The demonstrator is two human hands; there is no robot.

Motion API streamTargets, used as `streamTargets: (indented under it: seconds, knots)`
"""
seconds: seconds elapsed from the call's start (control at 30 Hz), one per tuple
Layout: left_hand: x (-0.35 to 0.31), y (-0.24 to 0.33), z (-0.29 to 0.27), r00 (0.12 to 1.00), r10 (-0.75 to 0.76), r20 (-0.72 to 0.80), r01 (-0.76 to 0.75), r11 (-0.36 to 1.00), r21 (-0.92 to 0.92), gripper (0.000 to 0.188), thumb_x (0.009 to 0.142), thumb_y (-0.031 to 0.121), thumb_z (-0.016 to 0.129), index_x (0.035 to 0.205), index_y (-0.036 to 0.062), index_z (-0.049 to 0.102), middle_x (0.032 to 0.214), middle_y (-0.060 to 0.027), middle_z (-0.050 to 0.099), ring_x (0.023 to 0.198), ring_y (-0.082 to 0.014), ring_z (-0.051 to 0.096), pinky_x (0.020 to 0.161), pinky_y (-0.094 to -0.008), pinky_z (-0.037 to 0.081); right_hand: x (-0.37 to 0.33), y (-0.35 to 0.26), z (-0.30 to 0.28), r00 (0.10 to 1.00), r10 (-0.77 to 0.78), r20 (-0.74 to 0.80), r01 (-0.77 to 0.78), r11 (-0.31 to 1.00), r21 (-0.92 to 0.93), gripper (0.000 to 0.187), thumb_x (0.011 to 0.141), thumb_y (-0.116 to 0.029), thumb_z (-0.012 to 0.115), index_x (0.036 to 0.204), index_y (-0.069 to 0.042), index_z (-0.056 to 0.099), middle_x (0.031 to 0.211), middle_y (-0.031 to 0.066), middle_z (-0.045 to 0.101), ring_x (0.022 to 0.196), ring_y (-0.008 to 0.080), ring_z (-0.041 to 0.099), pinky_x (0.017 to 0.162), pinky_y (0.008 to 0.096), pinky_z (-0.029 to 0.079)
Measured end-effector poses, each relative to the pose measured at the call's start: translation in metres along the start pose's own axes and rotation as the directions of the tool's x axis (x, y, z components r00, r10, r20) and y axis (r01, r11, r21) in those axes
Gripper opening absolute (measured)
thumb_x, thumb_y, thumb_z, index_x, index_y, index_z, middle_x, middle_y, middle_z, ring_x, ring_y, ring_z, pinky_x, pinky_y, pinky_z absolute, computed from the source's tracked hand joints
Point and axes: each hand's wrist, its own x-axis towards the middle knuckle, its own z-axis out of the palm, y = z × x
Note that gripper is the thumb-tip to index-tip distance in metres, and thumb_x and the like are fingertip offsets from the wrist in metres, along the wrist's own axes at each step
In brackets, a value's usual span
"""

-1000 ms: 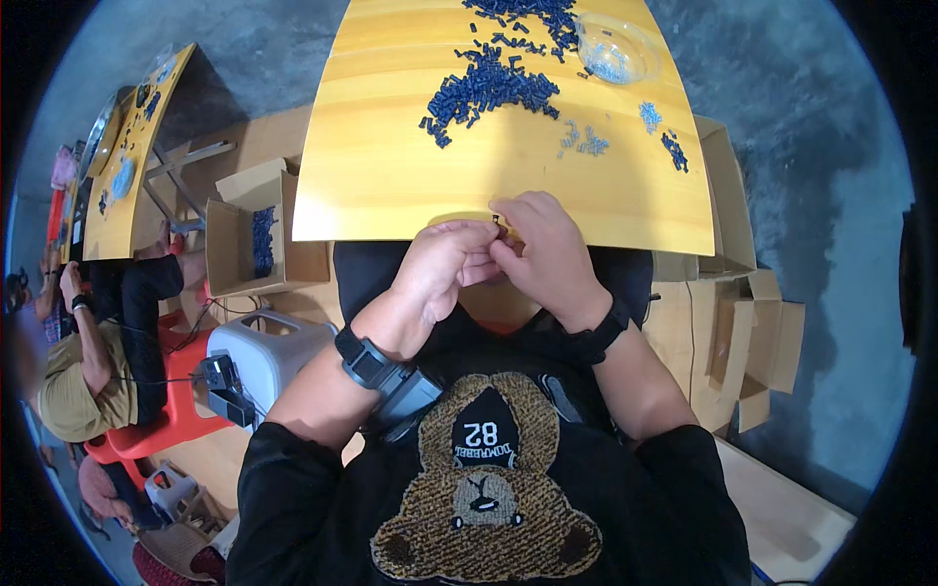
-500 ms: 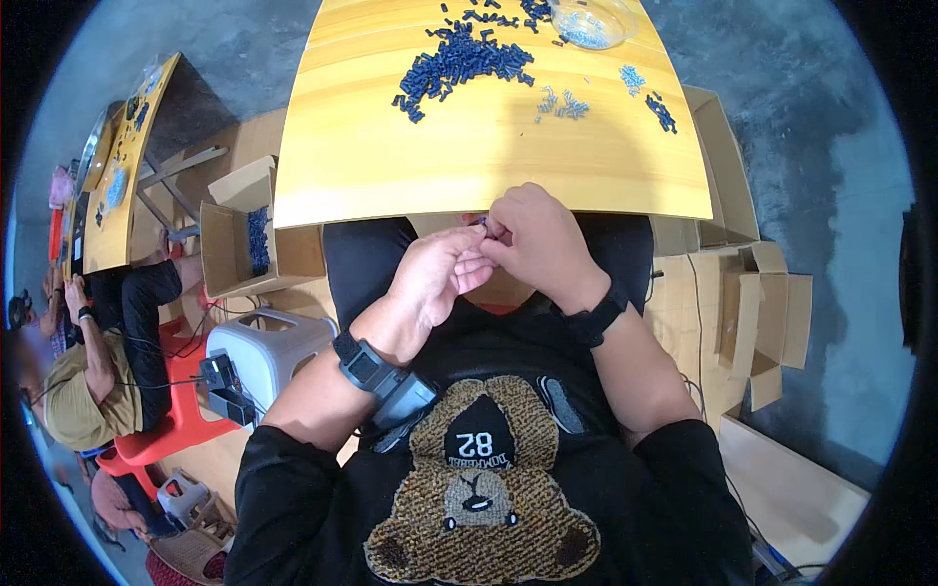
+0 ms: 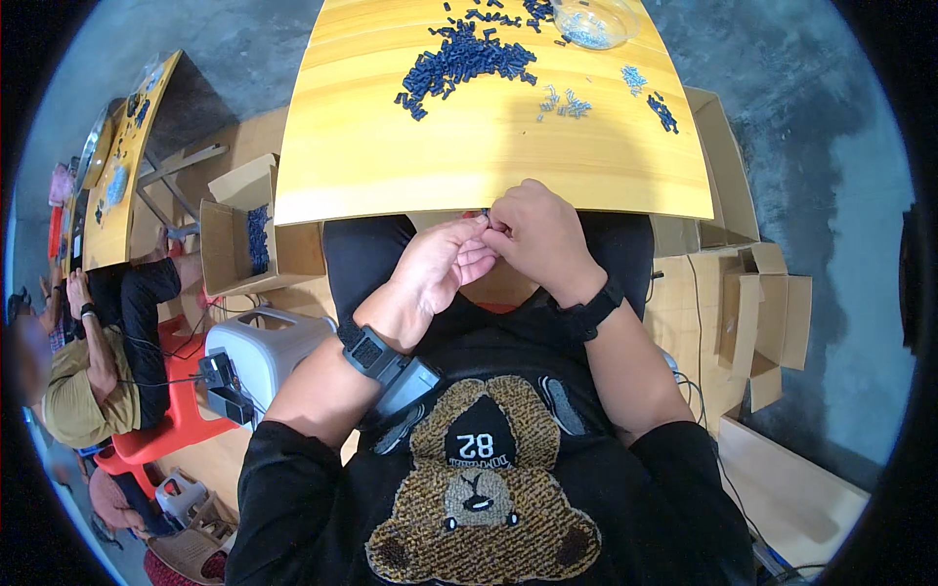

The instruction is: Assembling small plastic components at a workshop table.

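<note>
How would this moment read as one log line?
left hand: pinching small dark piece | right hand: pinching same piece | table: dark pile, loose silvery bits, clear bowl

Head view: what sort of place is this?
Probably a small hand-assembly workshop: a heap of small dark parts lies on a yellow table, an open carton holds more dark pieces, and another person sits by a second table with small items on it.

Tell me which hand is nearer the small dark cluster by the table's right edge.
Right. The right hand is at the near edge of the table, below and left of the small dark cluster; the left hand is farther left and lower.
</note>
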Motion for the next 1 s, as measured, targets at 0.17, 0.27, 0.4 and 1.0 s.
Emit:
streamTargets:
  seconds: [0.17,0.27,0.4,1.0]
  knots:
    - [-0.002,0.004,0.004,0.999,0.000,-0.034,0.001,0.999,0.034,0.015,0.091,0.018,0.050,0.084,0.0078,0.060,0.071,0.0030,0.060,0.064,-0.0054,0.055,0.066,-0.0210,0.047,0.002,-0.003,-0.002,1.000,0.002,0.023,-0.002,0.999,-0.037,0.014,0.067,-0.017,0.062,0.060,-0.006,0.057,0.064,0.0086,0.055,0.071,0.0274,0.053,0.061,0.0389,0.045]
    - [0.002,0.001,0.002,0.999,0.032,-0.011,-0.032,0.999,0.028,0.015,0.090,0.016,0.050,0.084,0.0067,0.060,0.073,0.0019,0.059,0.064,-0.0057,0.053,0.065,-0.0213,0.046,0.000,-0.001,-0.001,1.000,-0.003,0.000,0.003,1.000,-0.012,0.015,0.067,-0.017,0.063,0.059,-0.006,0.057,0.064,0.0088,0.055,0.071,0.0274,0.053,0.062,0.0386,0.045]
    - [0.003,-0.001,0.009,0.996,0.066,-0.059,-0.066,0.998,0.003,0.015,0.090,0.015,0.050,0.083,0.0053,0.059,0.072,0.0009,0.057,0.061,-0.0064,0.049,0.064,-0.0221,0.046,-0.001,-0.001,0.000,1.000,-0.012,-0.016,0.012,1.000,-0.029,0.015,0.067,-0.017,0.063,0.060,-0.005,0.056,0.064,0.0089,0.054,0.071,0.0274,0.053,0.062,0.0383,0.045]
    - [0.018,-0.011,0.002,0.986,0.160,-0.049,-0.165,0.977,-0.135,0.006,0.085,0.007,0.055,0.086,0.0025,0.060,0.082,-0.0057,0.062,0.073,-0.0136,0.059,0.068,-0.0276,0.047,0.006,0.002,-0.001,0.995,-0.057,-0.081,0.059,0.998,0.021,0.013,0.066,-0.013,0.062,0.062,-0.006,0.051,0.065,0.0076,0.053,0.070,0.0267,0.052,0.061,0.0371,0.045]
